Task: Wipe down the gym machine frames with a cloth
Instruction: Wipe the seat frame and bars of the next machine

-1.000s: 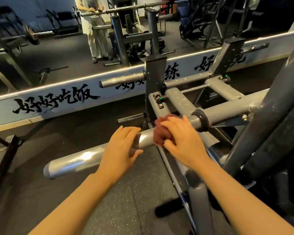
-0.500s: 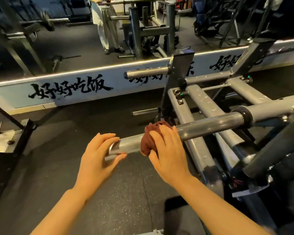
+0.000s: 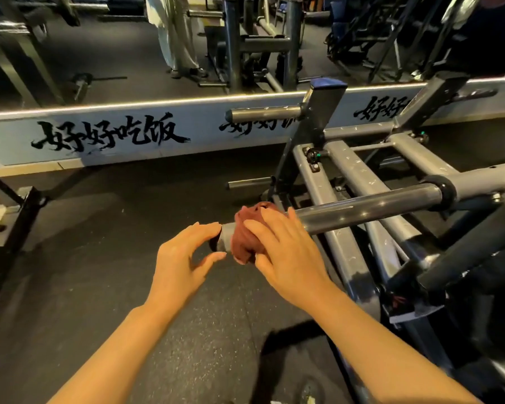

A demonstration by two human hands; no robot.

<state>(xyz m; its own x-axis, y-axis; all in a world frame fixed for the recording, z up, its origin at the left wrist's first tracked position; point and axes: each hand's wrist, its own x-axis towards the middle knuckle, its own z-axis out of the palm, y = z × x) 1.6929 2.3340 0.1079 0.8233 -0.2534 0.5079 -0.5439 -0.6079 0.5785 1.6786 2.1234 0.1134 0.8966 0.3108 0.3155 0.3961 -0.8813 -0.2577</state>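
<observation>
- the right hand [image 3: 286,255] pressed a dark red cloth [image 3: 245,231] onto the grey bar [image 3: 362,212] of the gym machine, its fingers [image 3: 274,225] curled over the cloth.
- the cloth sat bunched round the bar, just short of its free end.
- the left hand [image 3: 181,258] hovered at that free end, fingers and thumb loosely curved and parted, grasping nothing.
- the bar reached out over the black rubber floor [image 3: 114,287].
- behind stood a low white board [image 3: 105,135] with black brush lettering.
</observation>
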